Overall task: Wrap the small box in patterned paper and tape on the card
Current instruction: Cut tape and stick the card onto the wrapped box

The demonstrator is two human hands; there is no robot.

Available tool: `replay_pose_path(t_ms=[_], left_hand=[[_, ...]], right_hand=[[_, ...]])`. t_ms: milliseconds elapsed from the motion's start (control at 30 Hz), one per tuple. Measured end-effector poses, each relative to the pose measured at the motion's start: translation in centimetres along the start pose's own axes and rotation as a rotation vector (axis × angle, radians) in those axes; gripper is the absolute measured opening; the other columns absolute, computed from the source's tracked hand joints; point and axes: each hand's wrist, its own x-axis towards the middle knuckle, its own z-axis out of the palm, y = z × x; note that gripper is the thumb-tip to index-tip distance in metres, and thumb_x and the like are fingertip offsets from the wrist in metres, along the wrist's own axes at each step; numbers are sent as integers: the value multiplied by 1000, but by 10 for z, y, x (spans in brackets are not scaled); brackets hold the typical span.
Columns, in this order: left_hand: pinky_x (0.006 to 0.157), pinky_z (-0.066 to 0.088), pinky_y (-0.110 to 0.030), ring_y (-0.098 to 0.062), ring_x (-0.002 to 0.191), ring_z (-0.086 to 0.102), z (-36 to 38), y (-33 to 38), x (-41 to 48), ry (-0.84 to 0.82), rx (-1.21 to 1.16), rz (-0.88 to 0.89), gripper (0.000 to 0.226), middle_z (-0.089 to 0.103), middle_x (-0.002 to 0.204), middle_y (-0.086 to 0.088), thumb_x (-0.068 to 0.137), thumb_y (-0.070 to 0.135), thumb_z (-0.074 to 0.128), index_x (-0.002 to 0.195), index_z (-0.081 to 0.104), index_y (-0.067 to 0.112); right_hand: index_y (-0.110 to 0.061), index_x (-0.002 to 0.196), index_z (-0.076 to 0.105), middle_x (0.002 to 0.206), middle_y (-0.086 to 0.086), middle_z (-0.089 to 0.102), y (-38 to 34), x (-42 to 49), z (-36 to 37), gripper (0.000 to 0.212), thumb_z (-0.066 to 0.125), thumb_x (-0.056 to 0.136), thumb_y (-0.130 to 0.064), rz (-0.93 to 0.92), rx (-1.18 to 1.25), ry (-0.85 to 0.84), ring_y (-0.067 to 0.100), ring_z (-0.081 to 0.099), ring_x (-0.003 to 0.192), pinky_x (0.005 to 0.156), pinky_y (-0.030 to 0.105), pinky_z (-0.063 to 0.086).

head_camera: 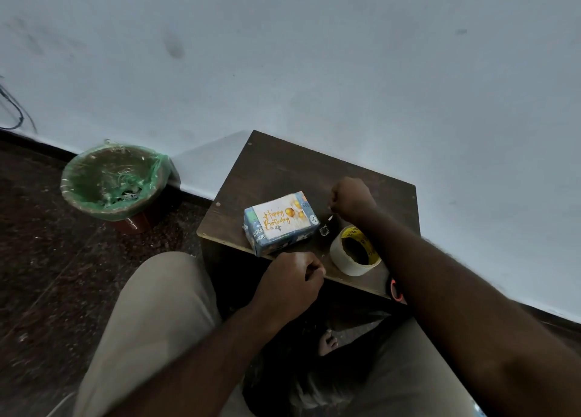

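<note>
The small box, wrapped in blue patterned paper, lies on the dark wooden table. A "Happy Birthday" card lies flat on top of the box. My right hand hovers just right of the box and pinches a short strip of clear tape, which hangs down toward the table. My left hand sits at the table's front edge, below the box, with its fingers curled into a fist and nothing visible in it. A roll of tape stands right of the box, under my right forearm.
An orange scissors handle peeks out at the table's front right corner, mostly hidden by my right arm. A bin with a green liner stands on the floor to the left. The wall runs close behind the table. My knees are below the table.
</note>
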Motion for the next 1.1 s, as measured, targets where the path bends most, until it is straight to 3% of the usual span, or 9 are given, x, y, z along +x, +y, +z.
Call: replay_pose_path(t_ms=[100,233,333,467,600,667,833,1000,1100], left_hand=[[73,54,-23,-3,79,64,-1,-2,0,2,-12,-4,13,69,85,10,94,29,59,94,71,24],[73,54,-23,-1,79,63,-1,-3,1,6,-8,-5,14,69,84,10,94,30,59,94,72,24],[74,55,-27,-3,79,64,1,-3,2,0,-7,-9,14,70,85,9,93,30,59,94,72,23],[75,56,-31,-5,80,64,3,-5,1,-13,2,-15,15,71,87,8,93,32,60,95,72,23],[77,55,-30,-5,81,64,0,-6,1,-17,9,-29,14,70,87,8,94,31,61,96,72,23],[78,56,-31,-5,82,64,-1,-7,2,-14,9,-36,15,71,87,8,93,30,60,96,72,22],[80,55,-32,-6,84,65,-2,-5,4,-8,18,-40,16,71,89,6,93,30,60,97,72,21],[78,55,-33,-7,81,65,5,-1,2,-28,1,-26,15,71,85,6,92,31,61,94,72,21],[78,55,-31,-6,83,64,4,-2,0,-30,15,-38,15,71,87,7,93,32,61,95,72,22]], right_hand=[[-5,86,76,87,9,73,0,4,5,15,82,77,-15,31,-7,-40,27,68,85,67,29,49],[-5,76,74,83,8,74,12,10,12,7,79,77,-10,143,200,-63,23,70,83,77,37,59],[-13,84,67,87,9,70,22,12,14,5,66,89,-14,267,375,-97,25,67,78,79,37,59],[-20,71,51,71,1,52,30,9,6,27,64,90,-6,373,484,-124,14,48,60,53,25,42],[-14,66,55,65,7,57,31,5,1,32,85,78,-16,436,560,-192,17,46,49,44,27,38],[-11,66,59,62,7,59,37,2,-1,30,85,78,-17,419,593,-201,14,47,45,40,23,38],[-5,83,68,73,9,69,57,-17,-3,8,73,85,1,294,725,-210,11,61,55,46,19,50],[-11,70,69,68,5,70,62,-29,11,19,73,84,2,268,627,47,11,61,56,54,23,50],[-11,67,68,72,8,73,59,-26,11,21,76,77,6,270,588,88,16,66,64,62,31,56]])
